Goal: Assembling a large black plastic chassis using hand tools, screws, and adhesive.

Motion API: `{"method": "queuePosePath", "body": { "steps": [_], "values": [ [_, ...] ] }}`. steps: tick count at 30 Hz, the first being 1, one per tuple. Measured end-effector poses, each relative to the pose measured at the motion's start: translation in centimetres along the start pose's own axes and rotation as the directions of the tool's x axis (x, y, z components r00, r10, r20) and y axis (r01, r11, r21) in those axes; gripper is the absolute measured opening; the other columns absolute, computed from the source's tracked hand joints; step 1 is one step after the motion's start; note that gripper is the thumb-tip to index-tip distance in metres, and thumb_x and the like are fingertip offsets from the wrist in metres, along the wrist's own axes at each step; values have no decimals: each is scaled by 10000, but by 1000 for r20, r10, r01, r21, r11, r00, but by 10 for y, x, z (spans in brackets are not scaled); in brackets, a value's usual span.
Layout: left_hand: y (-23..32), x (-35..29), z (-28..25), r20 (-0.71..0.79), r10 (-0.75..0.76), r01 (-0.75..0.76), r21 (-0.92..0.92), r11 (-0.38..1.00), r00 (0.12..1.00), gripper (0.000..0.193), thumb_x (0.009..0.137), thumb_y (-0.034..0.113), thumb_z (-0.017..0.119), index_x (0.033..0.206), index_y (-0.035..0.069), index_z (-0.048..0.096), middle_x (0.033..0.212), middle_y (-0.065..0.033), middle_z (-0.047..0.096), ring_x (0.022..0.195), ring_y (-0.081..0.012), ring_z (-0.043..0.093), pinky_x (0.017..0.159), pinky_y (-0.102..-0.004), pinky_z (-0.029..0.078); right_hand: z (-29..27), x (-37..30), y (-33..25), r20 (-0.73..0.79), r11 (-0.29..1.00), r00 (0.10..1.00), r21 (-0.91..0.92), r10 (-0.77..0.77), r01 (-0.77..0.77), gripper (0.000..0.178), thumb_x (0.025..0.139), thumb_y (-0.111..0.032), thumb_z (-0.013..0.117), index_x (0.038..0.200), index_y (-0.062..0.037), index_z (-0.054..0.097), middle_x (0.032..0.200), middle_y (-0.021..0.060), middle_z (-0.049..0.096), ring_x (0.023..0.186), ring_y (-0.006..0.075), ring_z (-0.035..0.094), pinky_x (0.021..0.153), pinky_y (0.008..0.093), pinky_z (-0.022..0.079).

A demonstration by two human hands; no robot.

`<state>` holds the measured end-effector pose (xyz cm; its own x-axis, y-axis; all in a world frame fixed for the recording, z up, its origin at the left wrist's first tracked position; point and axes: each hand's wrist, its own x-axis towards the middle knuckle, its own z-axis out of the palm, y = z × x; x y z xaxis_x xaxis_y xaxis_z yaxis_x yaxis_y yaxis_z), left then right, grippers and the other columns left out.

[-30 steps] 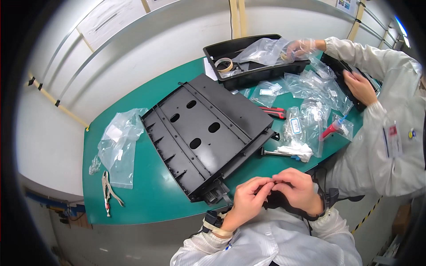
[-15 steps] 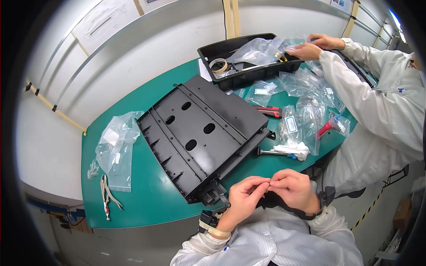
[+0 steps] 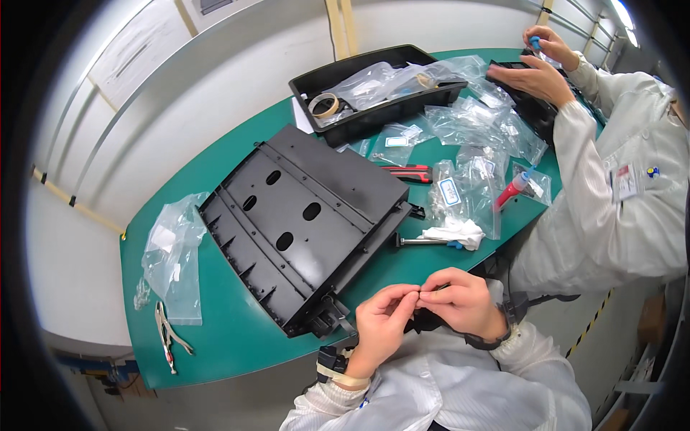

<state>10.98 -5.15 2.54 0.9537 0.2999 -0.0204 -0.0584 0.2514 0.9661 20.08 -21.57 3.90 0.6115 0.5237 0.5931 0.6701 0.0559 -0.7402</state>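
Note:
My left hand [image 3: 381, 325] and my right hand [image 3: 463, 305] meet fingertip to fingertip in front of my body, just off the table's near edge. Both are closed in a pinch; whatever lies between the fingers is too small or hidden to name. Left of them, a large black metal panel assembly [image 3: 309, 248] rests tilted on the green table [image 3: 237, 359], with several oval holes and a bracket at its near corner. Close beyond my right hand lies a metal hand tool [image 3: 420, 241] against a crumpled white cloth [image 3: 460, 231].
A black tray [image 3: 388, 113] holds bags and a tape roll [image 3: 323, 105]. Locking pliers [image 3: 169, 337] and a plastic bag [image 3: 174, 258] lie left. A red-and-black cutter [image 3: 408, 172], small-parts bags [image 3: 489, 133] and a red tube [image 3: 512, 190] lie right, near a co-worker [image 3: 604, 187].
The view has shifted slightly, so the table appears further left. My hands keep their pinch. The co-worker's hands have left the bag over the tray and moved right, one now holding a small blue item.

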Motion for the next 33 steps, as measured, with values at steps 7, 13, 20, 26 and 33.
{"method": "queuePosePath", "body": {
  "steps": [7, 13, 20, 26, 33],
  "values": [
    [-6, -1, -2, -1, 34, -34, 31, 999, 999, 132, 1012, 21, 700, 1118, -35, 757, 950, -62, 769, 788, -98, 693, 674, -228, 557, -9, 0, 6, 105, 952, 973, 210, 206, -224, 147, 852, 38, 810, 983, 0, 755, 1044, 88, 721, 844, 159, 700, 706, 269, 561],
    [-4, 0, -1, 13, 72, -73, 87, 994, 997, 116, 996, -20, 701, 1090, -55, 759, 1012, -86, 759, 806, -102, 694, 689, -228, 558, -17, 7, 6, 173, 930, 962, 267, 212, -253, 139, 856, 34, 816, 975, 8, 748, 1026, 100, 727, 896, 188, 710, 743, 287, 567],
    [-9, -2, -2, 2, 71, -70, 100, 993, 998, 100, 987, -32, 712, 1082, -48, 736, 1046, -84, 745, 811, -101, 686, 703, -234, 558, -17, 5, 9, 168, 917, 964, 311, 205, -249, 140, 857, 45, 812, 976, 14, 746, 1023, 111, 737, 904, 209, 722, 777, 319, 589],
    [-7, -4, 0, -10, 59, -58, 50, 997, 998, 79, 981, -34, 714, 1060, -43, 709, 1041, -83, 738, 835, -105, 684, 729, -242, 560, -12, 0, 10, 100, 942, 982, 280, 162, -184, 176, 839, 45, 828, 1001, 8, 768, 1011, 126, 756, 887, 223, 742, 764, 307, 585],
    [-10, -1, -4, 22, 86, -87, 41, 995, 996, 92, 971, -65, 705, 1061, -61, 682, 1104, -120, 723, 855, -114, 689, 732, -246, 569, -15, 5, 9, 163, 932, 973, 298, 164, -207, 181, 854, 39, 807, 1024, 1, 758, 1030, 120, 745, 893, 237, 735, 774, 326, 588]
  ]
}}
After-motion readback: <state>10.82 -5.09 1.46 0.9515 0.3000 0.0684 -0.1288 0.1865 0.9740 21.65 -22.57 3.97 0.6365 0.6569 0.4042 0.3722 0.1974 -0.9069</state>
